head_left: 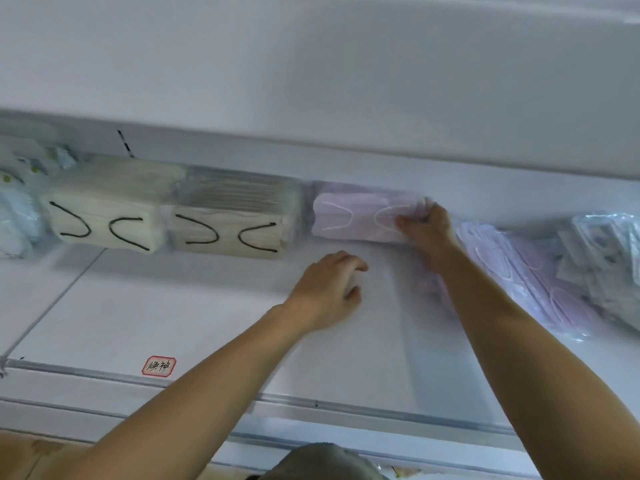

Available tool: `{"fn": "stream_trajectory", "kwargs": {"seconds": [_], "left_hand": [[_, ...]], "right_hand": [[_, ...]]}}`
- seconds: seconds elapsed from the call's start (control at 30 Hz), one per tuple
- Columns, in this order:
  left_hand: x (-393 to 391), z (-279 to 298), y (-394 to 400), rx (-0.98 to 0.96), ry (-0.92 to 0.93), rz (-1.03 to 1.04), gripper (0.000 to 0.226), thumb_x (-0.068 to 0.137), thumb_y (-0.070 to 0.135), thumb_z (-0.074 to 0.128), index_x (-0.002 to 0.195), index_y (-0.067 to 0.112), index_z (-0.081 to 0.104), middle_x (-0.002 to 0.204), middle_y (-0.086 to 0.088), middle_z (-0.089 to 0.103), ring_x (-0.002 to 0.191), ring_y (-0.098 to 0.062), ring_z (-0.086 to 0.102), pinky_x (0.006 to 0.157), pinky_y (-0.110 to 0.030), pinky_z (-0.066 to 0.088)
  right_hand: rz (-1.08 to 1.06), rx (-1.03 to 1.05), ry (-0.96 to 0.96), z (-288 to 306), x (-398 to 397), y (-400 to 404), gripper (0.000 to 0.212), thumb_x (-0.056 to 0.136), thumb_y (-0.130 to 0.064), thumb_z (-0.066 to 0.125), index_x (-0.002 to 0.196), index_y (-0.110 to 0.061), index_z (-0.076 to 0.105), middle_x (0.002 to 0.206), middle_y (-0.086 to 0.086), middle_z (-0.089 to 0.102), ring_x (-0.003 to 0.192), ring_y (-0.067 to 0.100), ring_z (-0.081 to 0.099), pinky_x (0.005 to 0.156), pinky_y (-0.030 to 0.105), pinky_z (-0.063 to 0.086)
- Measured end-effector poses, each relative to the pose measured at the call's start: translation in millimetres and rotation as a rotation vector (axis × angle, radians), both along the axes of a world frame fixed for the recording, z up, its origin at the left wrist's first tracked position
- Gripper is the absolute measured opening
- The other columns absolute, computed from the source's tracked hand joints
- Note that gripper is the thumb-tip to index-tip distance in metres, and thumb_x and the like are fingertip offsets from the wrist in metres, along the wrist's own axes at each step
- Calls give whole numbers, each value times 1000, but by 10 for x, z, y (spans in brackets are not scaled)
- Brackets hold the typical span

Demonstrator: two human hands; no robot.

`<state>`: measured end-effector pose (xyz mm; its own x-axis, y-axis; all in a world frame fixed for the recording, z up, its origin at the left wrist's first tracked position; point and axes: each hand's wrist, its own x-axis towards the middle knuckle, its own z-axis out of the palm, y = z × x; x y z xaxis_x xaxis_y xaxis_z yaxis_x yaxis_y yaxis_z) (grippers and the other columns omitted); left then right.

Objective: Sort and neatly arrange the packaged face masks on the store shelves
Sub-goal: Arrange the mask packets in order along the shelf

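At the back of the white shelf (194,320), against the rear wall, the right hand (424,226) grips the right end of a pack of pink masks (353,216), its fingers (407,221) curled over the front face and the thumb side wrapped around the pack's edge. The pack stands on its long side with the white ear loops facing outward. Just left of those fingers, beyond the pink pack, sit two packs of cream masks with black ear loops: one (230,230) nearly touching the pink pack, the other (104,223) beside it further left. Past them, at the far left edge, lies a blurred heap of pale blue and white packs (15,216).

In front of the right hand's fingers and a little to their left, the left hand (329,289) hovers low over the bare shelf surface, its fingers loosely curled and holding nothing; whether the fingertips touch the shelf cannot be told.

To the right of the right wrist, more pink mask packs (512,271) lie slumped flat in clear wrap, partly hidden under the forearm. Further right still is a pile of patterned packs (606,258) in crinkled plastic.

Near the shelf's front edge, well below the left hand, a small red-bordered label (159,366) with handwritten characters is stuck to the surface
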<state>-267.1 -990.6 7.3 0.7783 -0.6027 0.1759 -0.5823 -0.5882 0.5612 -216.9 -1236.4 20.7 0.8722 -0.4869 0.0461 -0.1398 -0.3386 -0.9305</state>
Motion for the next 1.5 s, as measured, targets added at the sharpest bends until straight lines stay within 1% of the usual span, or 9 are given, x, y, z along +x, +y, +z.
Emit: {"fn": "stream_trajectory", "kwargs": {"seconds": [0.17, 0.4, 0.57, 0.77, 0.93, 1.0, 1.1, 1.27, 1.5], "left_hand": [[226, -96, -329, 135, -98, 156, 53, 88, 25, 60, 139, 15, 52, 136, -6, 50, 126, -30, 50, 101, -40, 41], [310, -202, -373, 126, -138, 285, 54, 82, 27, 62, 132, 13, 51, 139, -9, 43, 124, -34, 47, 97, -42, 41], [302, -215, -364, 141, -99, 291, 62, 86, 27, 64, 143, 8, 45, 147, -14, 42, 132, -36, 43, 103, -44, 39], [173, -239, -435, 187, -208, 178, 49, 88, 41, 41, 124, 16, 65, 132, -6, 57, 126, -31, 52, 102, -45, 41], [-202, -31, -1350, 228, 154, -8, 73, 94, 62, 22, 139, 12, 51, 153, -9, 40, 148, -24, 29, 121, -58, 15], [-287, 150, -1672, -3, 355, 70, 60, 92, 63, 31, 101, 12, 61, 112, -6, 62, 122, -27, 53, 112, -51, 30], [-270, 316, -1979, -470, 650, 196, 40, 92, 29, 68, 61, 21, 43, 55, 12, 48, 58, -10, 51, 67, -29, 41], [-216, 327, -2170, -797, 960, 179, 3, 91, 13, 73, 94, 15, 73, 90, -6, 75, 88, -25, 70, 79, -36, 54], [-268, 42, -2032, -903, 1129, 252, 14, 101, 9, 60, 107, 11, 72, 100, -15, 76, 84, -31, 72, 84, -53, 57]], "right_hand": [[-36, -12, 49, 55, 34, 287, 55, 72, -19, 83, 120, -8, 59, 107, 9, 69, 99, 28, 68, 79, 35, 54], [-80, -2, 22, 210, -116, 489, 92, 56, -33, 62, 143, -21, 34, 132, 11, 55, 111, 32, 60, 93, 47, 54], [-110, -96, -100, 418, -388, 360, 78, 73, -22, 62, 147, -15, 36, 134, 9, 54, 122, 26, 55, 103, 43, 47], [-157, -492, -87, 361, -1425, -542, 54, 84, -5, 69, 134, -16, 53, 128, 4, 60, 119, 22, 54, 92, 27, 36], [-184, -483, 112, -54, -1806, -1110, 33, 93, -27, 61, 124, -15, 62, 120, 11, 67, 117, 34, 59, 100, 41, 42], [-186, -509, 90, -232, -1890, -1164, 38, 91, -39, 50, 119, -18, 65, 113, 12, 67, 113, 35, 59, 100, 45, 44], [-216, -490, 11, -347, -1931, -1227, 36, 93, -38, 44, 111, -18, 68, 109, 7, 69, 109, 32, 59, 97, 41, 44], [-239, -458, -54, -329, -1894, -1239, 38, 93, -40, 43, 105, -16, 71, 105, 3, 73, 106, 29, 60, 97, 42, 45], [-170, -469, 25, -389, -1873, -1254, 43, 89, -61, 40, 117, -36, 61, 123, -4, 66, 120, 25, 52, 107, 37, 33]]}}
